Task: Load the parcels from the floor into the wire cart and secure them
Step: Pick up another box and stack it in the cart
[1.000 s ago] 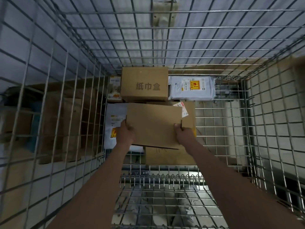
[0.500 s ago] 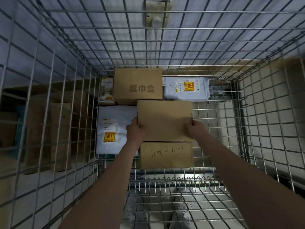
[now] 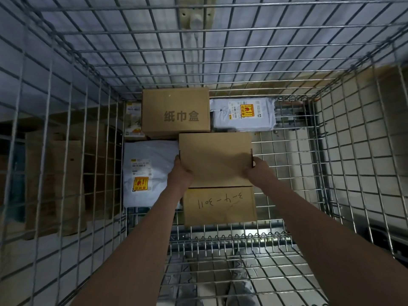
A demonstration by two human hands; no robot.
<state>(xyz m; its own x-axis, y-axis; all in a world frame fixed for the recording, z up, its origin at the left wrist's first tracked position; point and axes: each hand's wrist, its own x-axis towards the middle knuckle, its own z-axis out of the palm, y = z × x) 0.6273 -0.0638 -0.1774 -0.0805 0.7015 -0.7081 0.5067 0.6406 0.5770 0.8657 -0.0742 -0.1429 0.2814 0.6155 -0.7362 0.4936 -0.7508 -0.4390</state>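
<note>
So that it can be set flat and snug, the plain box (image 3: 215, 159) is gripped at both ends by the left hand (image 3: 180, 173) and right hand (image 3: 259, 171), just before the printed box (image 3: 175, 112) inside the wire cart (image 3: 335, 151).

The top box (image 3: 215, 159) hides part of the written box (image 3: 219, 205) under it. The small pack (image 3: 133, 120) is half hidden. Label print on the white bag (image 3: 150, 171) is too tiny to read.

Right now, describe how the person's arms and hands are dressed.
Both forearms are bare, with no sleeves in view. The left hand and right hand wear no gloves. No watch, bracelet or ring is visible in this dim, slightly blurred head view.
</note>
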